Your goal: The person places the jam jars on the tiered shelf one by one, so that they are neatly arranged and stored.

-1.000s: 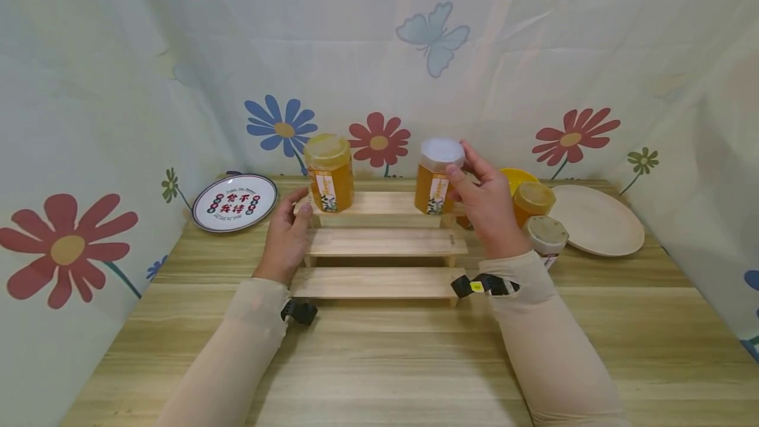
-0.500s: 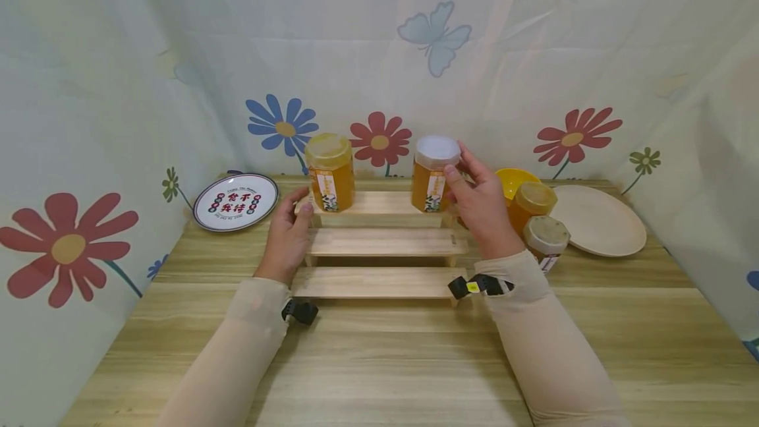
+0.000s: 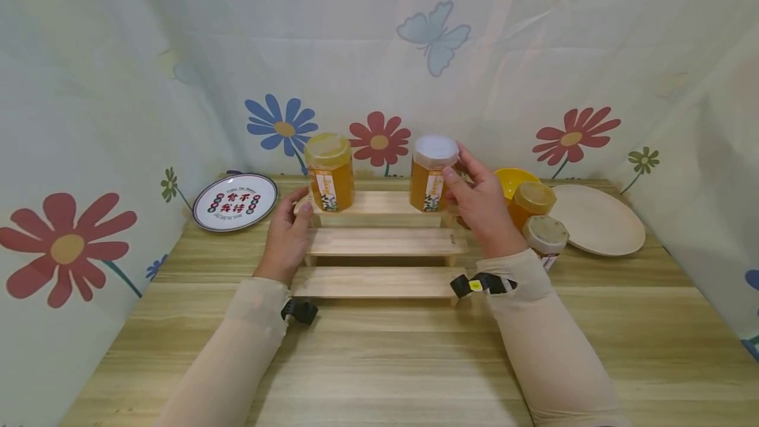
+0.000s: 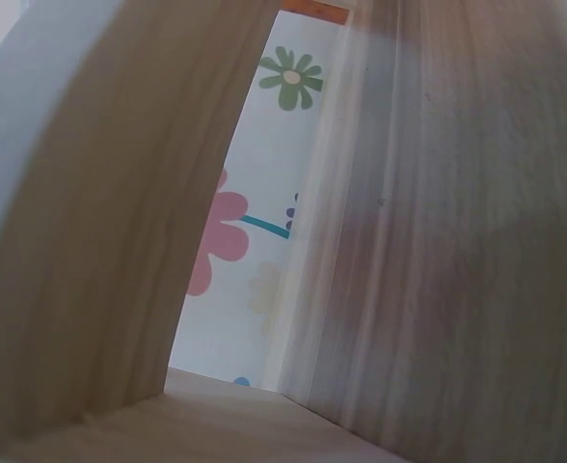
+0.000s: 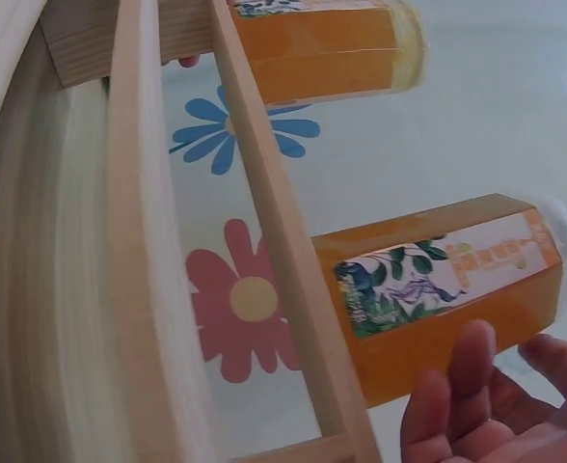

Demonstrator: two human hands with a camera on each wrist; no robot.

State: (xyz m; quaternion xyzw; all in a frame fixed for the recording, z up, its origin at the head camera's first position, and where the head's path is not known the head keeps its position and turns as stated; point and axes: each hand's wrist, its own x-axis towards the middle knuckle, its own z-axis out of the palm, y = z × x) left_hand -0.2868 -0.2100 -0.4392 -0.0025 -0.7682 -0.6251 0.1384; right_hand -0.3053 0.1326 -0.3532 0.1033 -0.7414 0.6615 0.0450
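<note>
A three-tier wooden shelf rack (image 3: 379, 242) stands on the table. On its top tier, a jar of amber honey with a yellowish lid (image 3: 329, 173) stands upright at the left. A second honey jar with a white lid (image 3: 431, 176) is upright toward the right end, its base at the tier in the right wrist view. My right hand (image 3: 483, 203) holds this jar from the right, thumb in front and fingers at the lid. My left hand (image 3: 287, 236) grips the left end of the rack beside the yellowish-lidded jar. Only wood and printed cloth fill the left wrist view.
Right of the rack stand two more jars, one yellow-lidded (image 3: 530, 203) and one pale-lidded (image 3: 547, 236). Near them are a yellow bowl (image 3: 514, 180) and a beige plate (image 3: 605, 219). A printed white plate (image 3: 235, 203) lies at the left. Flowered cloth (image 3: 356, 31) hangs behind.
My right hand has moved the white-lidded jar a little to the left along the top tier. The left hand has stayed at the rack's end.
</note>
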